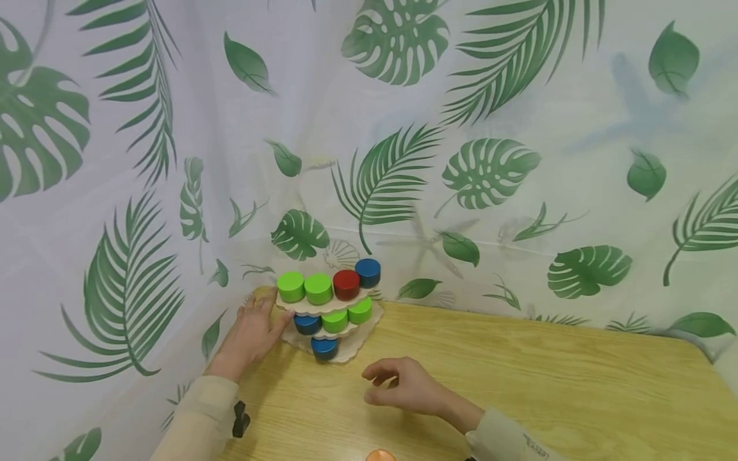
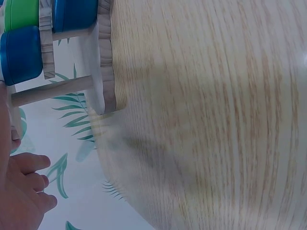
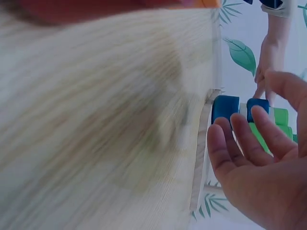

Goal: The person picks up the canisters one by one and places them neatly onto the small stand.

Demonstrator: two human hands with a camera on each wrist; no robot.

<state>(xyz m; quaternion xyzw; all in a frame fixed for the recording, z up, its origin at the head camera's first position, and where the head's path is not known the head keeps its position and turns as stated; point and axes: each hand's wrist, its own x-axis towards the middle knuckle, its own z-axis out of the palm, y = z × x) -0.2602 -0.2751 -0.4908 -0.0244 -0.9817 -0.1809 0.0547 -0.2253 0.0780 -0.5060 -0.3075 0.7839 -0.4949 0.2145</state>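
A tiered wooden stand (image 1: 346, 352) with scalloped boards is on the table, bearing short round blocks. Along its top board sit two green blocks (image 1: 318, 289), a red block (image 1: 346, 285) and a blue block (image 1: 368, 273). The middle board carries one blue and two green blocks, and a blue block (image 1: 325, 349) rests at the bottom. My left hand (image 1: 250, 330) holds the top board's left edge, its thumb at the front corner; other fingers (image 2: 36, 179) curl loosely. Right of the stand, my right hand (image 1: 406, 385) hovers with relaxed, parted fingers, holding nothing.
The wood-grain table (image 1: 519, 384) extends to the right. An orange round thing (image 1: 380, 455) shows at the bottom edge of the head view. Behind and to the left hangs a white leaf-print cloth (image 1: 323, 128), close beside the stand.
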